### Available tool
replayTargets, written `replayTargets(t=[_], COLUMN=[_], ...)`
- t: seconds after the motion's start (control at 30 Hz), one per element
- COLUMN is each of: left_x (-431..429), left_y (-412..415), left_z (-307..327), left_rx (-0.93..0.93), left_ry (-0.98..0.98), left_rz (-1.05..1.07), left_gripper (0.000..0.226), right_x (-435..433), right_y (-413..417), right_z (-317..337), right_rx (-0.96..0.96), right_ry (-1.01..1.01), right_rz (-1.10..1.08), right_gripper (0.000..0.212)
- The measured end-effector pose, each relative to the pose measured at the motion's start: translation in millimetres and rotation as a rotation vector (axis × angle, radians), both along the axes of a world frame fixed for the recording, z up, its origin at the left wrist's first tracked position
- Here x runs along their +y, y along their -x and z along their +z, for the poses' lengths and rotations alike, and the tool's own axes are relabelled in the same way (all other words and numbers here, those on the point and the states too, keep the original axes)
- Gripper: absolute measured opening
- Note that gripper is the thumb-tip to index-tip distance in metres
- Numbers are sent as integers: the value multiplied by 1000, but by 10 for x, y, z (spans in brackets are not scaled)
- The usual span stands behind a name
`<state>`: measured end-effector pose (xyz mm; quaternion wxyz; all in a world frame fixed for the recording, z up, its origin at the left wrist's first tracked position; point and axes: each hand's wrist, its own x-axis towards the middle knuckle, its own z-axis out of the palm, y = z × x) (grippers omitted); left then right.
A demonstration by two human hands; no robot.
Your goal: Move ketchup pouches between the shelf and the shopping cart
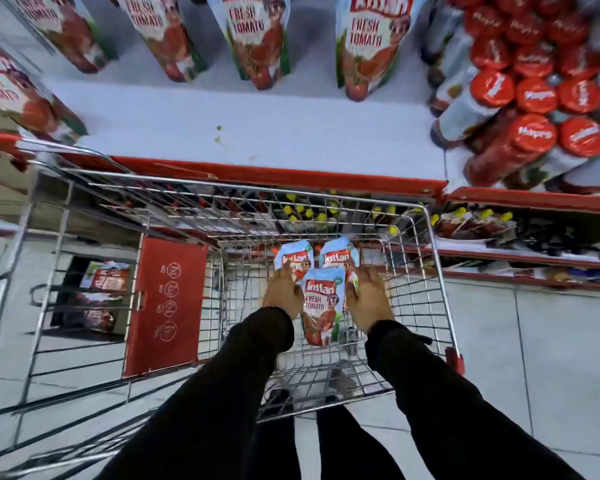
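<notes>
L to R. Far left, a second wire cart (84,306) w/ a red flap (165,306) and more packs lying behind its bars. The main cart (426,258) sits tight against the shelf (257,133), which carries a row of standing ketchup pouches (257,39) up top and red-capped bottles (534,98) at far right.

Left hand (282,293) is down inside the cart, fingers reaching fwd and loosely bent, resting on the rear-left pouch (293,258); can't tell if it's a real grip or just a touch, the thumb side is blurred. Centre pouch (323,306) lies flat on the cart floor between both hands, label up, cap end toward the person. Rear-right pouch (338,254) lies just beyond it, partly under the right hand (368,299). That hand's fingers are spread and only slightly curled, laid along the centre pouch's right edge and over the rear-right one; looks like contact, not a closed hold.

Handling, as a guess: these are soft flexible pouches, prob. fairly heavy w/ sauce, so they sag and slosh if lifted by a corner. Glossy film, likely slippery. Not fragile like glass, but a seam could split against the wire. Best hold is prob. across the body, thumb on one face and fingers on the other, or at the stiffer top seam.
</notes>
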<state>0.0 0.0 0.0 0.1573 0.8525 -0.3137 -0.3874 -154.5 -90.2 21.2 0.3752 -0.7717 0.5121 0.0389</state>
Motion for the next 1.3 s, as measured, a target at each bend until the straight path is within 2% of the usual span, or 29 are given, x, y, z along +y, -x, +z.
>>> replayTargets(t=[0.1, 0.13, 0.17, 0.23, 0.33, 0.5, 0.7, 0.93, 1.1, 1.3], left_x=[-63, -55, 8, 72, 1, 116, 395, 574, 657, 726], left_y=[-32, -48, -79, -22, 65, 97, 147, 143, -59, -461], left_z=[-473, -650, -1123, -1348, -717, -672, -513, 117, 665, 1350], left_rx=[85, 123, 146, 168, 188, 83, 29, -49, -79, -220], left_ry=[-126, -129, -114, -95, -44, -36, -31, 183, 344, 577], left_rz=[42, 39, 36, 80, 178, 131, 94, 209, 303, 324], left_gripper=[50, 51, 55, 54, 32, 34, 27, 21, 21, 20], right_x=[-68, -82, -85, -81, -77, -7, 17, 98, 148, 139], right_y=[-60, -81, -94, -107, -94, 39, 126, 146, -40, -542], right_z=[-299, -368, -479, -587, -703, -764, -598, 48, 677, 1425], right_rx=[17, 26, 26, 41, 70, 34, 137, -173, -318, -435], right_ry=[-68, -98, -115, -156, -234, -311, -277, -316, -215, -97], right_rz=[-64, -81, -90, -97, -158, -230, 6, -76, 16, 45], right_gripper=[43, 43, 43, 40, 27, 20, 22, 11, 7, 13])
